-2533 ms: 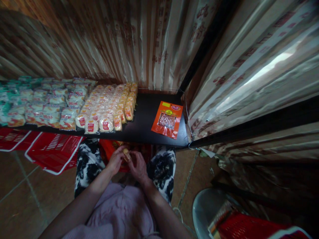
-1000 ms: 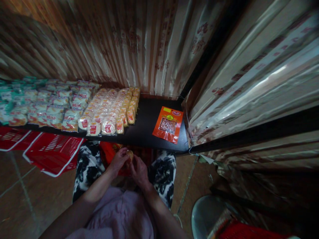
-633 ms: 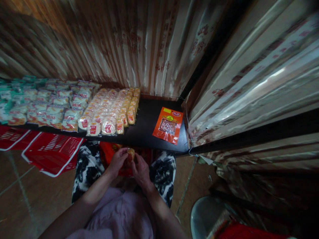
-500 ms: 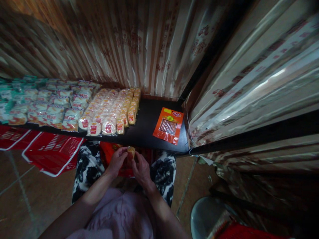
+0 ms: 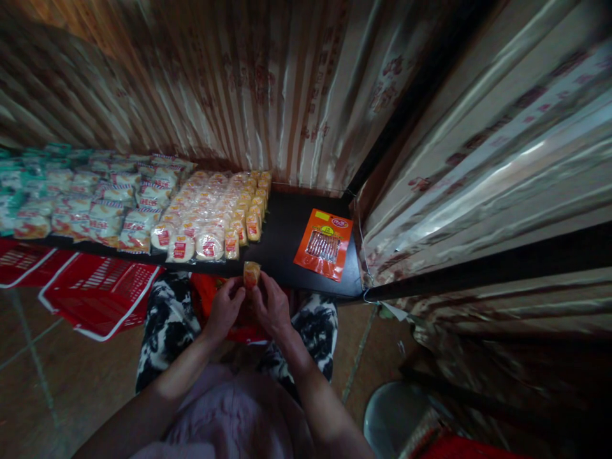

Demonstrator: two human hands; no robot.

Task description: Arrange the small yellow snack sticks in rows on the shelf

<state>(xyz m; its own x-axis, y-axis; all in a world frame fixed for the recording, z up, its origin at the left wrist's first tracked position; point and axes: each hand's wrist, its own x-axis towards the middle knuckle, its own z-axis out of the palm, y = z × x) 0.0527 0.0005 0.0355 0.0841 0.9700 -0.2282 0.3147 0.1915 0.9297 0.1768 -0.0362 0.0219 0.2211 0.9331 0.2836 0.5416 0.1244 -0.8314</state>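
A small wrapped snack cake (image 5: 252,274), yellow-brown in clear film, stands upright at the front edge of the black shelf (image 5: 282,255). My right hand (image 5: 272,307) grips it from below and the right, thumb and fingers closed on its lower part. Just left of it is my left hand (image 5: 225,309), its fingers loosely curled, the thumb a little apart from the index finger and nothing visible between them. Beyond both hands, several rows of similar yellow wrapped cakes (image 5: 253,227) stand on the shelf, beside round white wrapped cakes (image 5: 209,245).
Larger white packets (image 5: 138,229) and green packets (image 5: 9,204) fill the shelf's left. An orange snack bag (image 5: 325,245) lies at its right end. Red baskets (image 5: 100,296) are below left; a red bag (image 5: 205,296) is between my knees. A pale tub (image 5: 396,417) stands lower right.
The wrapped cake has moved up toward the shelf in my right hand and now stands more upright. My left fingers, earlier at its side, have dropped away from it.
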